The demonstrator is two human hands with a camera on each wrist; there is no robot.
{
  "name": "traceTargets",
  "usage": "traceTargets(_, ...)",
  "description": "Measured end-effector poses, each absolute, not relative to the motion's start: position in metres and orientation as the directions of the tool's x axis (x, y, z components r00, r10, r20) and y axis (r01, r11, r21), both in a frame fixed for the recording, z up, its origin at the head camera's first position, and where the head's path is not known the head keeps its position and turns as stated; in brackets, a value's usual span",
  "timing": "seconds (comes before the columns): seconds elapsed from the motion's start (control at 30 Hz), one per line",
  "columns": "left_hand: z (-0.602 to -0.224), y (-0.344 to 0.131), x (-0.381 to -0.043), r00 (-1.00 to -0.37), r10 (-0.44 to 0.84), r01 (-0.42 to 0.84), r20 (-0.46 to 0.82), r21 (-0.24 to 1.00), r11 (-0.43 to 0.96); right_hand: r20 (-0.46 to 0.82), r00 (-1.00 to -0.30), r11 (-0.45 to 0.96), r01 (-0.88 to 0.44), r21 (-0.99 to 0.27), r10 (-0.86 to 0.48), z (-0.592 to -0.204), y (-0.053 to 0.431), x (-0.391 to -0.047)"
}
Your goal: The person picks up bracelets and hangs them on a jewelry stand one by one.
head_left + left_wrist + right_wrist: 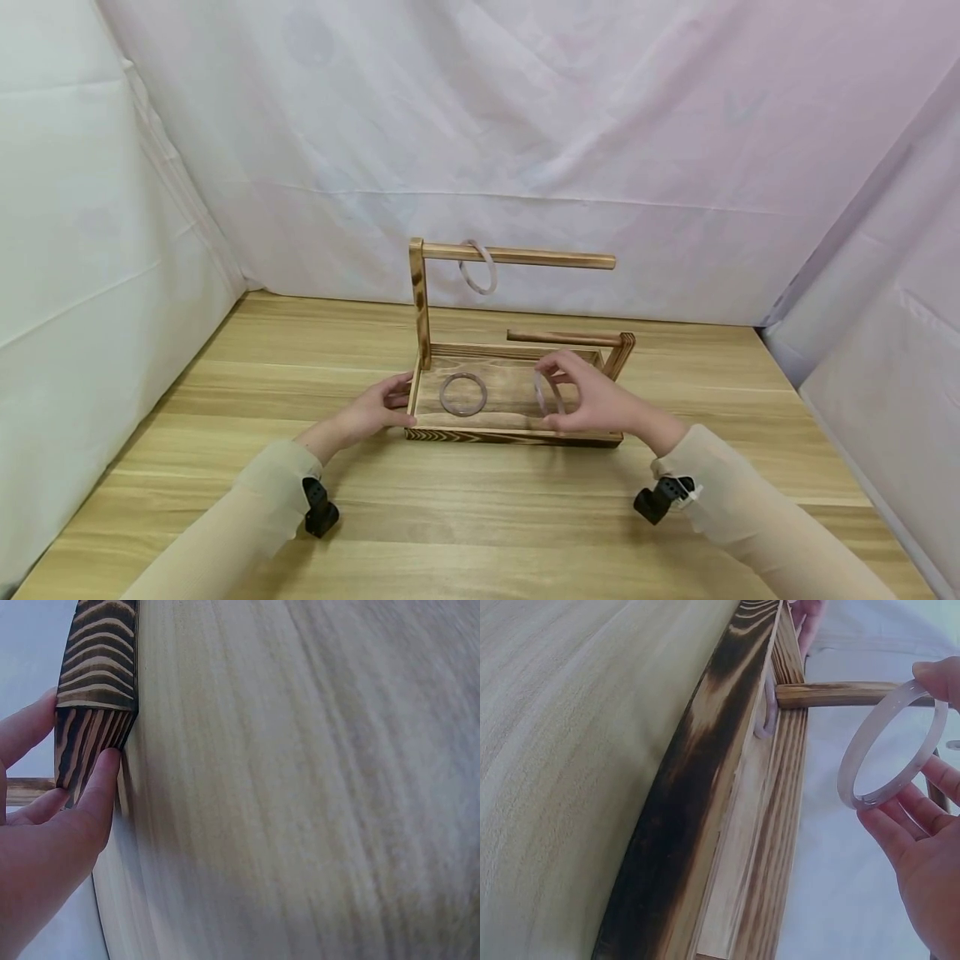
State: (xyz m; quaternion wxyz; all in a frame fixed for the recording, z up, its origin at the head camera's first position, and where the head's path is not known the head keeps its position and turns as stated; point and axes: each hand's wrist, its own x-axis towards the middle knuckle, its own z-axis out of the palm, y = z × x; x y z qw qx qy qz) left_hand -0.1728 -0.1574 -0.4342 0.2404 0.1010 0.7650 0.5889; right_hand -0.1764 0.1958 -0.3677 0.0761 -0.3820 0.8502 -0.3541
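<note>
A burnt-wood bangle stand has a shallow tray point(510, 436) as its base. My left hand point(372, 407) grips the tray's left end, thumb by the front corner; the left wrist view shows fingers on both sides of its striped wood point(94, 671). Over the tray's right part, my right hand point(597, 402) holds a pale translucent bangle point(861, 761) between thumb and fingertips, tilted nearly on edge. Another bangle point(462, 414) lies flat in the tray's left half. A third bangle point(492, 271) hangs from the upper bar point(558, 257).
The tall post point(420, 304) rises at the tray's left rear and carries the upper bar. A lower bar point(566, 337) extends leftward from a short post point(619, 357) on the right. White cloth point(540, 125) surrounds the wooden table point(480, 517).
</note>
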Motion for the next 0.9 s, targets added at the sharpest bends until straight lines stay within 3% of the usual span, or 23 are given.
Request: traceTargets(0.9,-0.436,-0.157,-0.174,-0.868,0.432,-0.124,-0.243,0.95,0.285,0.176,-0.727,0.363,-0.518,-0.775,-0.663,-0.354,0.206,-0.177)
